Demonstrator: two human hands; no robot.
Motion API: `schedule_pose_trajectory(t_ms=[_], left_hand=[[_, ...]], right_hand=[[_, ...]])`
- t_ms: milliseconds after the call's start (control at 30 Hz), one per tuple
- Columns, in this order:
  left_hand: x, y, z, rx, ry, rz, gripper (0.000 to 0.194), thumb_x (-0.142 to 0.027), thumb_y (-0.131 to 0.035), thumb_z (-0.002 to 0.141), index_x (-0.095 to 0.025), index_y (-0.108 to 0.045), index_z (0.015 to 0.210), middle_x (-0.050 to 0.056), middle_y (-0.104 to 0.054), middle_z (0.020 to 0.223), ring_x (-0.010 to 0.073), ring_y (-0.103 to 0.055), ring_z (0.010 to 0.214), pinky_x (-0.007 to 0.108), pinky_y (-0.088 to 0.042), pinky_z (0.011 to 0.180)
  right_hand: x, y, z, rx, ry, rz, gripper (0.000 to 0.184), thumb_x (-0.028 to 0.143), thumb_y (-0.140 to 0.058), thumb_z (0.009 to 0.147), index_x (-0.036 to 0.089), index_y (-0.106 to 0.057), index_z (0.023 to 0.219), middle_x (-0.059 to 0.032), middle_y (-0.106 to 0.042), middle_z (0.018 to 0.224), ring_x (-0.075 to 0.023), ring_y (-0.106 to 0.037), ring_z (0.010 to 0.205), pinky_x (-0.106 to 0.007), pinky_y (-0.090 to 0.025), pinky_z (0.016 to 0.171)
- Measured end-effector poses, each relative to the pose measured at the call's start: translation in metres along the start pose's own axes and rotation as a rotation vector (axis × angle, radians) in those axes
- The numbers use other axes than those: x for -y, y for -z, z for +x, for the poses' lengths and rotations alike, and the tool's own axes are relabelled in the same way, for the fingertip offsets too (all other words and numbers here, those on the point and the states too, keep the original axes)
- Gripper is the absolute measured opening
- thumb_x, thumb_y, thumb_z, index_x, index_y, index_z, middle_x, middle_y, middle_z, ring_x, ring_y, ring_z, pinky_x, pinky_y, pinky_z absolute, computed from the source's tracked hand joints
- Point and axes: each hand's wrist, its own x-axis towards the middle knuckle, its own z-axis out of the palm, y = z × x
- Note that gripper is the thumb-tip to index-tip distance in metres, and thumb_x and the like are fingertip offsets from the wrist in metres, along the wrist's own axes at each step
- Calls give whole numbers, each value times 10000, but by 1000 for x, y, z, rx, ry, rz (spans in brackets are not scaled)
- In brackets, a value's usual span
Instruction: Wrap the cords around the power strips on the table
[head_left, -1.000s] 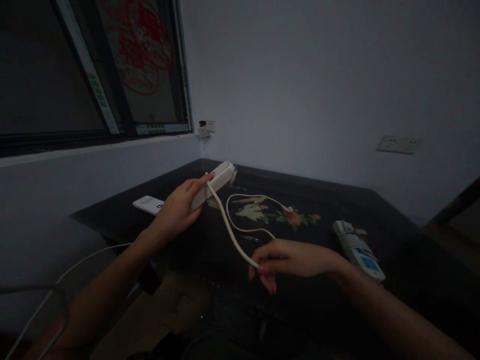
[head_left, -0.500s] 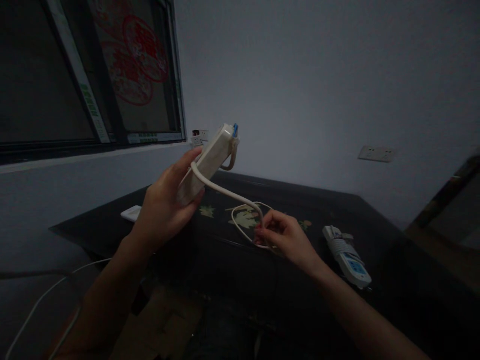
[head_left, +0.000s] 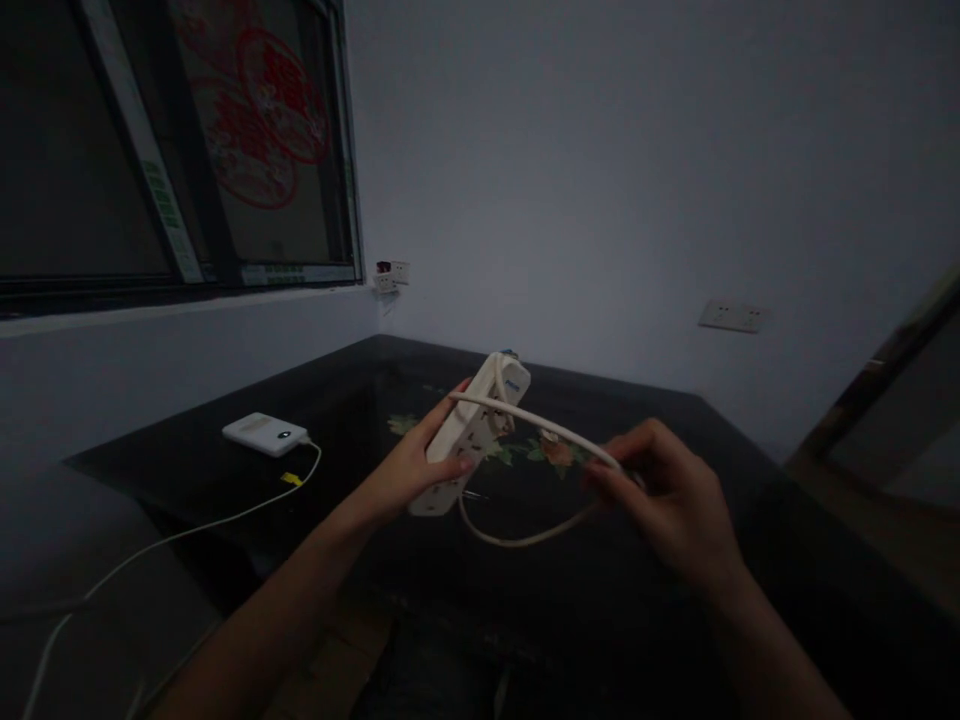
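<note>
Bare left grip (head_left: 411, 462) and bare right grip (head_left: 675, 500), slender fingers (head_left: 453, 466) with rounded tips, narrow wrists (head_left: 358, 517) just behind each grip, slim left forearm (head_left: 300, 590) and right forearm (head_left: 772, 640) uncovered as far as visible, apparently dark clothing (head_left: 424, 660) low between both grips, too dim for detail

The power strip (head_left: 459, 437) is off-white, its socket holes dark, with a small blue marking at the far end; its cord (head_left: 559, 430) is cream. The desk (head_left: 637, 395) is glossy black, printed with a floral pattern (head_left: 556, 452) of a dull orange bloom and green leaves. A flat device (head_left: 255, 432) is white with a dark oval, its thin cable (head_left: 180, 535) white too, and a tag (head_left: 292, 480) bright yellow. The wall (head_left: 540, 180) looks plain bluish grey, the wall socket (head_left: 731, 316) whitish, the round window decorations (head_left: 281, 95) red.
</note>
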Motion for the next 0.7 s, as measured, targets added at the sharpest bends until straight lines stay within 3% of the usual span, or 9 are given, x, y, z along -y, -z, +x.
schedule_pose_trajectory(t_ms=[133,200,367,500,600,700], left_hand=[[23,-19,-9,92,159,-263,925,-238,-683,754,-338,-136,1494,91,-391,1484,310,-483,1259,465,-405,1023],[30,-25,-13,111,147,-245,933,-230,-675,763,-319,-109,1499,103,-330,1516,317,-430,1303,493,-361,1052],[41,-31,-15,63,-47,103,850,-191,-638,778,-283,-186,1493,93,-245,1552,303,-255,1405,504,-184,1141],[46,-37,-16,12,-172,343,821,-94,-556,784,-301,-191,1489,89,-311,1523,281,-325,1373,499,-239,1124],[49,-39,-16,-12,-225,470,847,-46,-524,768,-326,-177,1488,85,-408,1456,258,-416,1307,487,-307,1092],[51,-39,-18,-29,-238,517,850,-41,-515,765,-327,-174,1489,86,-408,1450,253,-428,1294,478,-325,1085]], right_hand=[[0,-4,-13,518,-207,204,140,330,-568,882,194,-539,905,38,-581,616,-95,-563,560,-200,-421,513],[-4,-6,-15,647,-275,271,193,347,-551,891,185,-553,995,40,-567,622,-85,-538,549,-193,-405,507],[-2,-6,-9,620,-377,323,287,432,-528,882,178,-562,1010,40,-536,627,-65,-440,467,-175,-305,397],[9,-14,5,560,-342,209,291,427,-477,897,158,-586,882,30,-515,595,-76,-439,481,-188,-313,420],[10,-27,10,616,-317,140,299,371,-427,922,145,-598,828,35,-482,547,-82,-420,483,-201,-303,447],[4,-37,7,650,-359,178,313,386,-420,927,145,-600,842,64,-390,515,-78,-344,455,-204,-244,432]])
